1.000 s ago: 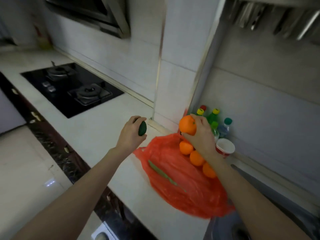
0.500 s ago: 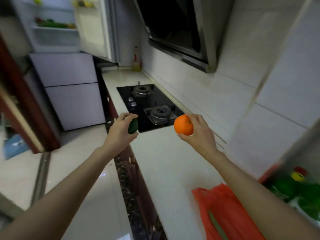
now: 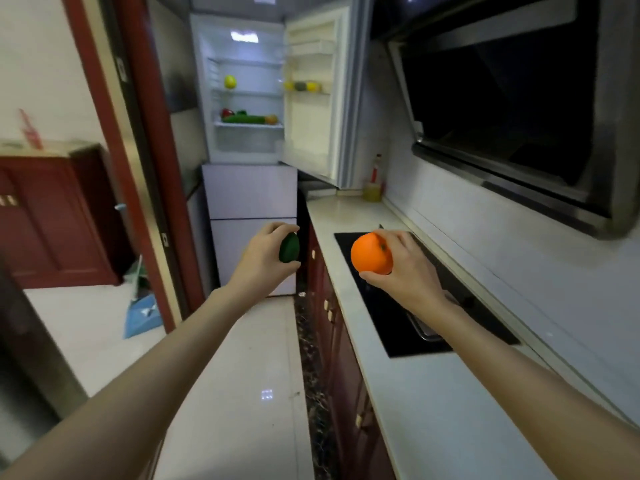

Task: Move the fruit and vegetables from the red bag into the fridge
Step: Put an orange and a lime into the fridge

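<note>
Both grips are full: my left hand [image 3: 263, 261] wraps a dark green fruit [image 3: 289, 248] and my right hand [image 3: 403, 268] cups an orange [image 3: 370, 252] above the stove [image 3: 408, 317]. I judge this the carry toward the open fridge [image 3: 247, 88], well ahead. I'd hold both firmly and pick bare shelf space beside what's stored.

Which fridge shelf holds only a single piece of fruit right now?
The upper shelf, holding one round yellow fruit. The lower shelf carries several items: red, green and orange produce.
</note>
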{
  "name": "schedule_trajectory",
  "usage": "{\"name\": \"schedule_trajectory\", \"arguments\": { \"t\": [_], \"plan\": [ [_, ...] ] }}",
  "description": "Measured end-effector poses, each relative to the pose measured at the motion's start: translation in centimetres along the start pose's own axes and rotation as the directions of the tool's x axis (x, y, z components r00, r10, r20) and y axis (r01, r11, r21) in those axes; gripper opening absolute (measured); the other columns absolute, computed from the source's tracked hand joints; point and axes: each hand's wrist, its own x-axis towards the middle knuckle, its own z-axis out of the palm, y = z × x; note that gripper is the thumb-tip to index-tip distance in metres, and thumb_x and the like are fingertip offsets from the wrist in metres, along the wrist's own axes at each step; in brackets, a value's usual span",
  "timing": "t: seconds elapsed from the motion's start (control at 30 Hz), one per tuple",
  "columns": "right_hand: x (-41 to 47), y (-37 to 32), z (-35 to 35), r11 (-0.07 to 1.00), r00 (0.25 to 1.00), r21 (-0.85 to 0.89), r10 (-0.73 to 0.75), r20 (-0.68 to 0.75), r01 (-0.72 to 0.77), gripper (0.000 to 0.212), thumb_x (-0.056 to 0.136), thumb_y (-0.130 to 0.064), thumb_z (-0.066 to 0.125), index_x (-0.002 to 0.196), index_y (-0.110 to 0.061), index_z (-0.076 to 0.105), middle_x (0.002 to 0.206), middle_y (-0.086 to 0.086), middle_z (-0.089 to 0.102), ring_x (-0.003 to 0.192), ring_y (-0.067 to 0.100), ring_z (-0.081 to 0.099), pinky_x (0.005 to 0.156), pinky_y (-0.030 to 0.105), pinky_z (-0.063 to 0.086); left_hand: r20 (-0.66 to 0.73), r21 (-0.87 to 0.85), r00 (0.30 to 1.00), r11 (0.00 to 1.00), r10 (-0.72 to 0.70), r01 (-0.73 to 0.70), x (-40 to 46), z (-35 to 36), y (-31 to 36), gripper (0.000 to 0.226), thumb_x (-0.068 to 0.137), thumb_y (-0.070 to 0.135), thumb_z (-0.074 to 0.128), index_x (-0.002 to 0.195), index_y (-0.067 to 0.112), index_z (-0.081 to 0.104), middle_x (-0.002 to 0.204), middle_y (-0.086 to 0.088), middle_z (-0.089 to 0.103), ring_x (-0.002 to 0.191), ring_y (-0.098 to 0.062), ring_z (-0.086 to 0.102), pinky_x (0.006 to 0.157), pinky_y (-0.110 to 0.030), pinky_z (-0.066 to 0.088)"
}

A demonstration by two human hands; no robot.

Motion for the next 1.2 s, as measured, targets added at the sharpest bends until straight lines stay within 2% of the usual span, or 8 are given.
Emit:
{"name": "schedule_trajectory", "arguments": {
  "t": [0.27,0.4,0.6,0.8,0.87,0.93,1.07,1.2],
  "plan": [
    [12.5,-4.2,5.1,0.994,0.995,0.030,-0.101,0.009,0.100,0.073,0.073,-0.042,0.074,0.135,-0.031,0.036,0.134,-0.005,0.040,0.115,0.020,0.048,0.082,0.033,0.044,-0.089,0.036,0.996,0.999,-0.017,0.020,8.4,-3.0,-6.6,0.057,0.078,0.013,0.071,0.131,0.017,0.049,0.128,-0.002,0.047,0.112,-0.018,0.049,0.086,-0.019,0.037],
    [19.0,-4.5,8.4,0.988,0.988,0.036,-0.151,0.014,0.151,0.074,0.073,-0.042,0.074,0.136,-0.031,0.036,0.135,-0.006,0.040,0.115,0.020,0.048,0.082,0.030,0.042,-0.103,0.102,0.994,0.994,-0.035,0.046,12.6,-3.0,-11.3,0.057,0.078,0.013,0.070,0.131,0.016,0.048,0.129,-0.001,0.047,0.113,-0.018,0.048,0.086,-0.019,0.037],
    [30.1,-3.6,14.1,0.974,0.977,0.087,-0.211,0.018,0.209,0.072,0.072,-0.041,0.074,0.134,-0.030,0.039,0.132,-0.005,0.042,0.113,0.022,0.049,0.080,0.032,0.043,-0.142,0.160,0.988,0.984,-0.060,0.082,21.6,-2.6,-18.1,0.057,0.078,0.016,0.072,0.130,0.017,0.049,0.127,-0.001,0.048,0.114,-0.019,0.048,0.092,-0.027,0.043],
    [41.4,-1.5,18.9,0.965,0.978,0.178,-0.204,0.039,0.194,0.072,0.071,-0.039,0.075,0.133,-0.031,0.040,0.130,-0.004,0.043,0.113,0.023,0.050,0.084,0.038,0.047,-0.166,0.206,0.977,0.964,-0.133,0.166,30.4,-2.5,-24.1,0.060,0.076,0.015,0.073,0.131,0.017,0.049,0.129,-0.002,0.048,0.114,-0.019,0.049,0.088,-0.023,0.041],
    [44.6,-0.7,20.8,0.965,0.980,0.189,-0.192,0.043,0.181,0.071,0.071,-0.038,0.075,0.132,-0.031,0.040,0.130,-0.002,0.044,0.113,0.024,0.051,0.083,0.035,0.045,-0.182,0.219,0.972,0.958,-0.148,0.187,32.5,-2.2,-26.2,0.060,0.076,0.016,0.074,0.131,0.017,0.048,0.129,-0.002,0.048,0.113,-0.020,0.050,0.087,-0.022,0.041],
    [47.1,-0.2,22.9,0.967,0.981,0.193,-0.182,0.073,0.165,0.071,0.071,-0.036,0.076,0.132,-0.030,0.041,0.129,-0.001,0.044,0.112,0.024,0.051,0.081,0.033,0.042,-0.184,0.216,0.967,0.953,-0.176,0.215,34.3,-1.7,-28.3,0.060,0.076,0.017,0.074,0.131,0.017,0.048,0.130,-0.002,0.047,0.114,-0.019,0.050,0.087,-0.023,0.042],
    [51.9,0.4,27.7,0.958,0.976,0.233,-0.193,0.101,0.166,0.071,0.068,-0.036,0.078,0.130,-0.029,0.044,0.127,0.001,0.045,0.111,0.026,0.051,0.088,0.040,0.047,-0.188,0.208,0.961,0.948,-0.205,0.243,38.2,-0.7,-32.8,0.060,0.076,0.016,0.073,0.131,0.018,0.048,0.129,-0.002,0.047,0.113,-0.019,0.050,0.087,-0.023,0.042],
    [56.6,0.4,32.5,0.961,0.975,0.225,-0.188,0.118,0.158,0.071,0.068,-0.037,0.078,0.130,-0.029,0.044,0.128,-0.001,0.044,0.112,0.024,0.051,0.087,0.038,0.046,-0.169,0.206,0.961,0.945,-0.219,0.252,42.3,0.3,-38.1,0.060,0.076,0.016,0.074,0.129,0.018,0.049,0.128,-0.001,0.048,0.110,-0.019,0.050,0.088,-0.026,0.045]
  ]
}}
